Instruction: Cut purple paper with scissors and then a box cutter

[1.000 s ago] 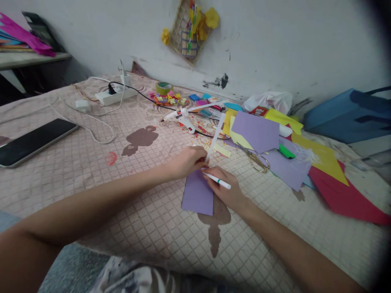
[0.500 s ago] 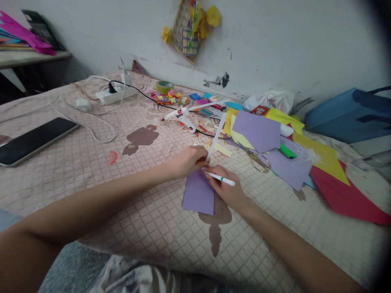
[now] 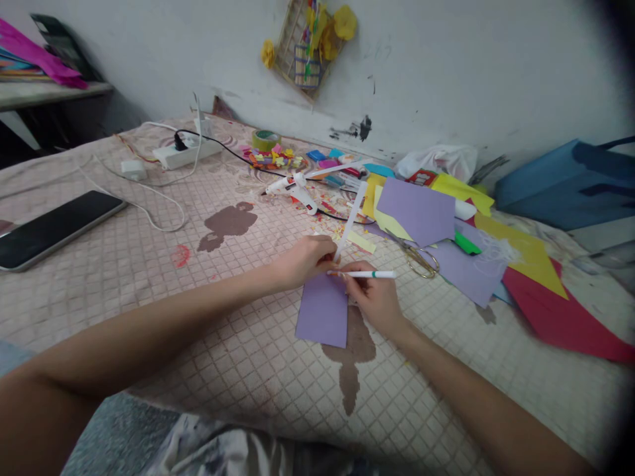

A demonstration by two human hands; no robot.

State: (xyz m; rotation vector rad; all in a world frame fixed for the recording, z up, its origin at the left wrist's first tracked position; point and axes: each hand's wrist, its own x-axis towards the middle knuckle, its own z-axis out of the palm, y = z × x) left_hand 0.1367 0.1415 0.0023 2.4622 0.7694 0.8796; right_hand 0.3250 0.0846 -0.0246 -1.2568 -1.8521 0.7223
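Observation:
A piece of purple paper (image 3: 322, 314) lies on the patterned cloth in front of me. My left hand (image 3: 312, 256) is closed at its top edge, around the lower end of a long, narrow white strip (image 3: 351, 221), perhaps a ruler. Its fingertips are partly hidden, and the strip slants up and away from the hand. A white pen with a green band (image 3: 381, 274) is pinched in my right hand (image 3: 374, 297). The pen lies nearly level, its tip close to my left fingers at the paper's upper edge.
Beyond my hands lie a white glue gun (image 3: 292, 188), scissors (image 3: 421, 260) and a roll of green tape (image 3: 266, 140). Coloured sheets (image 3: 417, 211) pile up at right. A phone (image 3: 59, 228) and a power strip (image 3: 181, 155) with cables occupy the left.
The pen has swung from slanting down to the right to nearly level, as my right hand turned and shifted slightly. My left hand, the strip and the purple paper stay nearly in place.

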